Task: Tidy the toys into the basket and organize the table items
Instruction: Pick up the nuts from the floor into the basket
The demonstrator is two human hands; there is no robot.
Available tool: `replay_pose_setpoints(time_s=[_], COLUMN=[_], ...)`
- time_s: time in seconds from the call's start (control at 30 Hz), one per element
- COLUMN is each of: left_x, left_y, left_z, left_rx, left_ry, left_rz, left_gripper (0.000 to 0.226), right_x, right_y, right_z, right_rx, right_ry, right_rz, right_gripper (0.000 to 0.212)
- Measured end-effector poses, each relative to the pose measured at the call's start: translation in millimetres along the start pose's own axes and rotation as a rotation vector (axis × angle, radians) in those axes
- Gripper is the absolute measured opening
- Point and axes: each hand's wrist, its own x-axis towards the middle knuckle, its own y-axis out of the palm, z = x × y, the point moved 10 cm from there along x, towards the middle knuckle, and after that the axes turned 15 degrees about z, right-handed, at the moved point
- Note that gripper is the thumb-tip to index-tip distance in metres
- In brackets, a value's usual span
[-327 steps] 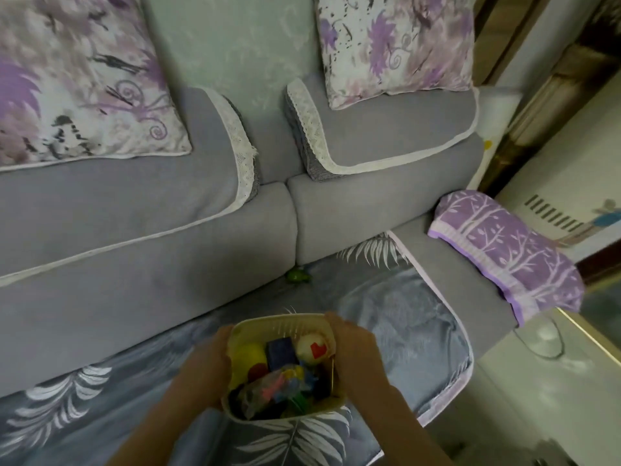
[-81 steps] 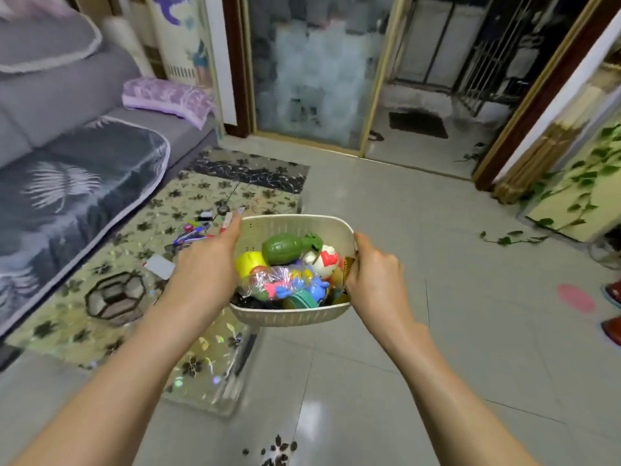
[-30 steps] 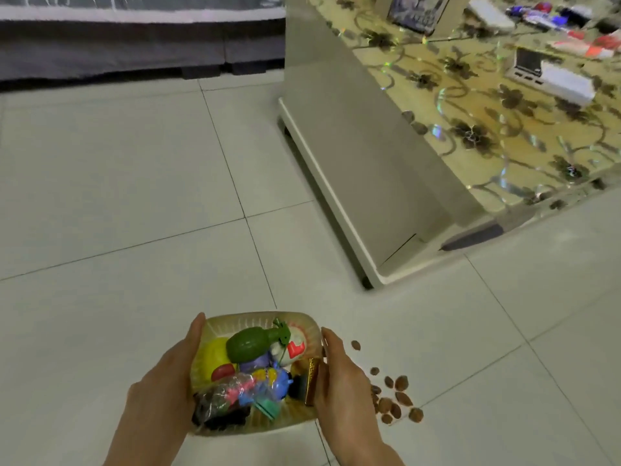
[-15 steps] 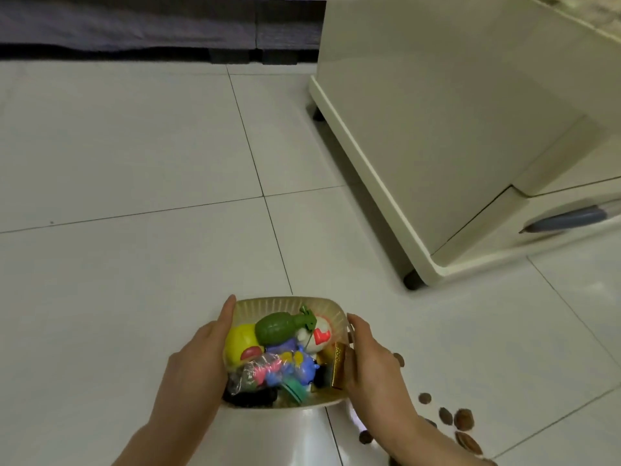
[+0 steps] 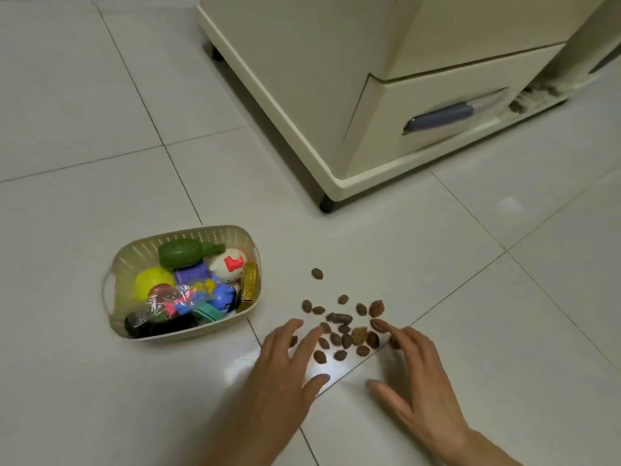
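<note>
Counted on floor: one basket (image 5: 188, 234), two hands (left hand (image 5: 285, 371), right hand (image 5: 413, 375)), roughly twenty brown seeds (image 5: 317, 273), a few half hidden under fingers. In basket: one green toy (image 5: 183, 253), one yellow ball (image 5: 153, 280), one white ball (image 5: 232, 264), one purple block (image 5: 192, 273), one gold box (image 5: 250, 284); wrapped bundle (image 5: 168, 302) not countable. One cream table (image 5: 302, 62), one drawer handle (image 5: 443, 116).

Only the arms of the person are in view, from the forearms down to the fingertips. The left hand (image 5: 285, 368) and the right hand (image 5: 415, 375) are both bare. The left forearm (image 5: 248, 438) and the right forearm (image 5: 477, 449) are uncovered as far as the bottom edge of the view. The fingers (image 5: 393, 329) are long and slim, with narrow tips, and the wrists are thin. The view is a little soft, so the nails cannot be seen in detail.
</note>
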Motion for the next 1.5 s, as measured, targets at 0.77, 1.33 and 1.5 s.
replay_pose_setpoints(time_s=[0.77,1.33,1.5], left_x=[64,63,24], left_y=[66,11,-89], left_z=[2,-19,4], left_rx=[0.347,0.289,-0.147], left_ry=[0.141,0.163,0.029], left_rz=[-0.119,-0.208,-0.458], left_gripper=[0.023,0.036,0.024], right_x=[61,69,74], right_y=[54,15,-37], right_z=[-19,-2,69], right_rx=[-0.186,-0.022,0.154], right_ry=[-0.358,-0.169,-0.245], right_rz=[-0.106,-0.149,-0.252], right_gripper=[0.024,0.017,0.020])
